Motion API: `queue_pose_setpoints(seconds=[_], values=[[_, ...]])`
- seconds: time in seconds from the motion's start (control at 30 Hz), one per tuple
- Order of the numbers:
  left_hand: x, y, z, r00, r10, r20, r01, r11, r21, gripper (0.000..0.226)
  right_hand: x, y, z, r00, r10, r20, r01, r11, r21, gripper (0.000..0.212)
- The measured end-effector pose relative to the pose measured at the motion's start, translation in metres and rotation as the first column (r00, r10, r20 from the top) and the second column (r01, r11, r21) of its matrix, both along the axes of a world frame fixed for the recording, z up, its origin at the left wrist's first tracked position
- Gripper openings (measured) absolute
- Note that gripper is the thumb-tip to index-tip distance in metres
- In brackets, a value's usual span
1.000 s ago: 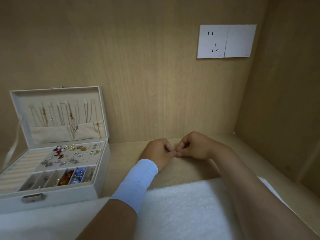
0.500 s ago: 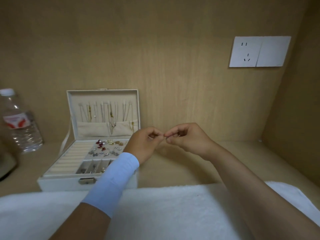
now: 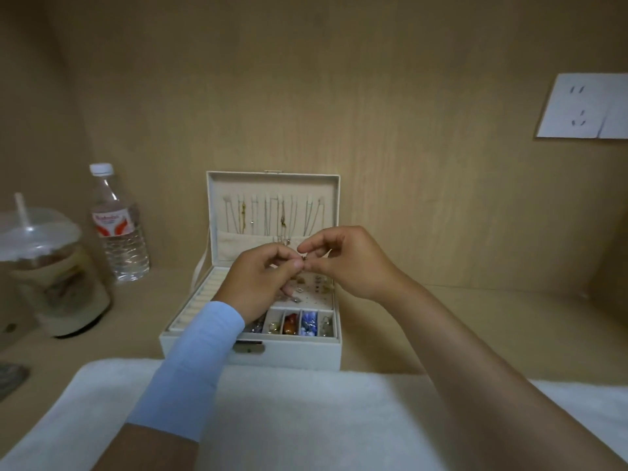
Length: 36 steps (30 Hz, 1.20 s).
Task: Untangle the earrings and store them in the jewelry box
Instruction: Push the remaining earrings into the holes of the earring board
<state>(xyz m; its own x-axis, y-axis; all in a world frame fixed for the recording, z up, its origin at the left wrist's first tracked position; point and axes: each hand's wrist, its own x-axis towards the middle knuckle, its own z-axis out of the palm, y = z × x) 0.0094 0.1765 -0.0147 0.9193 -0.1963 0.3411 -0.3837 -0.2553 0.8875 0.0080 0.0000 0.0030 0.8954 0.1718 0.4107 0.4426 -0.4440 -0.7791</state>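
Jewelry box (image 3: 289, 355), just 1, sits lid-up at frame center. Over it are 2 hands: left hand (image 3: 258, 280) and right hand (image 3: 346, 263) both pinch 1 tiny earring (image 3: 303, 258) between their fingertips, too blurry to make out much. The box is on a light wood shelf (image 3: 475, 321) with wood walls all round, and 1 white towel (image 3: 306, 419) runs across the bottom of the frame. Left side has 1 water bottle (image 3: 119, 229) and 1 lidded cup (image 3: 51, 266) with a straw; 1 outlet (image 3: 584, 107) upper right. The left hand and its blue sleeve (image 3: 193, 362) cover part of the box tray.
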Motion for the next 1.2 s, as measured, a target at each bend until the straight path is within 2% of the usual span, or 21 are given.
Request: queue_pose_setpoints(seconds=[0.17,0.3,0.47,0.6,0.77,0.9,0.93,1.0,1.1,1.2], values=[[0.002,0.006,-0.001,0.994,0.012,-0.109,-0.019,0.998,-0.057,0.017,0.0,0.006,-0.005,0.998,0.059,-0.029,-0.056,0.994,0.09,0.021],[0.001,0.005,-0.002,0.975,-0.061,-0.213,0.033,0.991,-0.133,0.018,-0.006,0.007,-0.005,0.993,0.089,-0.071,-0.075,0.982,0.174,0.009],[0.001,0.008,-0.003,0.966,-0.148,-0.211,0.107,0.975,-0.193,0.016,-0.009,0.007,-0.006,0.976,0.11,-0.188,-0.047,0.949,0.311,0.009],[0.001,0.007,-0.002,0.971,-0.133,-0.201,0.086,0.97,-0.228,0.015,-0.008,0.009,-0.007,0.992,0.072,-0.108,-0.032,0.943,0.33,0.015],[-0.004,0.007,0.004,0.97,-0.08,-0.228,0.041,0.984,-0.171,0.016,-0.006,0.012,-0.009,0.997,0.059,0.049,-0.067,0.981,0.18,0.026],[-0.004,0.014,0.006,0.978,-0.063,-0.198,0.033,0.988,-0.149,0.014,-0.003,0.011,-0.012,0.996,0.035,0.086,-0.046,0.991,0.127,0.019],[-0.003,0.016,0.006,0.98,-0.042,-0.197,0.014,0.99,-0.142,0.012,-0.001,0.009,-0.012,0.998,0.008,0.063,-0.013,0.997,0.078,0.016],[0.0,0.02,0.003,0.979,0.012,-0.203,-0.041,0.99,-0.136,0.01,0.001,0.002,-0.015,0.998,-0.057,0.032,0.061,0.989,-0.138,0.014],[0.004,0.023,0.0,0.979,0.052,-0.198,-0.082,0.986,-0.146,0.009,0.0,-0.004,-0.018,0.993,-0.112,0.031,0.114,0.889,-0.443,0.01],[0.002,0.021,0.0,0.983,0.049,-0.177,-0.073,0.988,-0.136,0.01,-0.002,0.0,-0.02,0.989,-0.123,0.087,0.151,0.822,-0.549,0.006]])
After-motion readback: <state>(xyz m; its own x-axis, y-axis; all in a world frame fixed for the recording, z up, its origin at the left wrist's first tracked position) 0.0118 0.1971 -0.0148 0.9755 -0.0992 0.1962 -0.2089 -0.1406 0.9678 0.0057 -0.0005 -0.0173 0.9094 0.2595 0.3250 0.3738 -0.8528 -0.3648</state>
